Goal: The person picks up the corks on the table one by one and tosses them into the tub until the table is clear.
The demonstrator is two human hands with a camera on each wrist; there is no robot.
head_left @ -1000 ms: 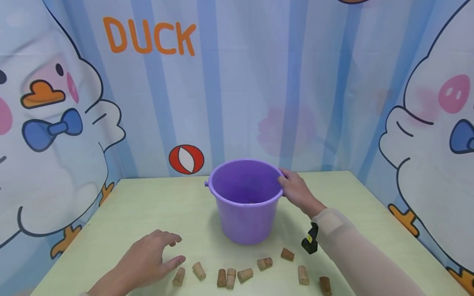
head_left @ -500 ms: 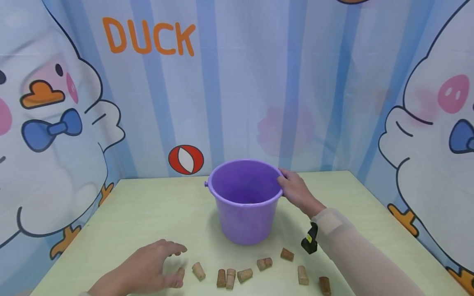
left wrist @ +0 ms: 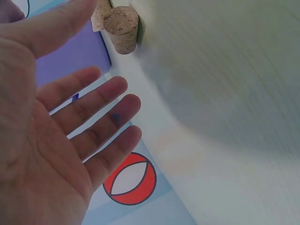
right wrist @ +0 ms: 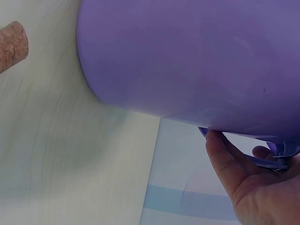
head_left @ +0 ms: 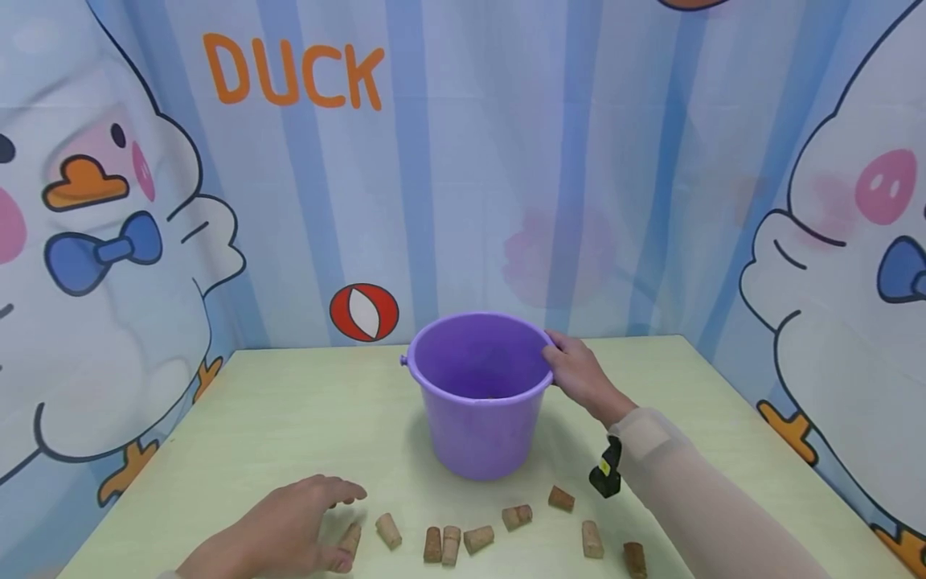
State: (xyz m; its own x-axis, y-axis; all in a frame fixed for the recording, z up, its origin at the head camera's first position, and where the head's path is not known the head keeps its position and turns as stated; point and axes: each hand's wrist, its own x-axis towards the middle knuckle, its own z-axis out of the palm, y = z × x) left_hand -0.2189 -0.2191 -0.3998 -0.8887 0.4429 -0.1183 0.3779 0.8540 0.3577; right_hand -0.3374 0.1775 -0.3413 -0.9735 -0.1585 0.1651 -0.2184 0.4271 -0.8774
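Cork [head_left: 352, 536] laid on table [head_left: 318, 410], partly covered by left hand [head_left: 289, 519], held spread; contact not discernible. Further corks [head_left: 450, 545] scattered rightward. Purple bucket [head_left: 481, 438], set upright beyond corks, gripped at rim by right hand [head_left: 581, 372].

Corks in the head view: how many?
9 corks: two near the left hand, three close together, two just right of those, two near the right sleeve. The purple bucket may hide more.

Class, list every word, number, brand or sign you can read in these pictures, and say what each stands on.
"DUCK", in orange capitals on the backdrop.
Yellow mark on the black wrist device: too small to read.
Purple bucket: no text visible.
Corks: any marks are too small to read.
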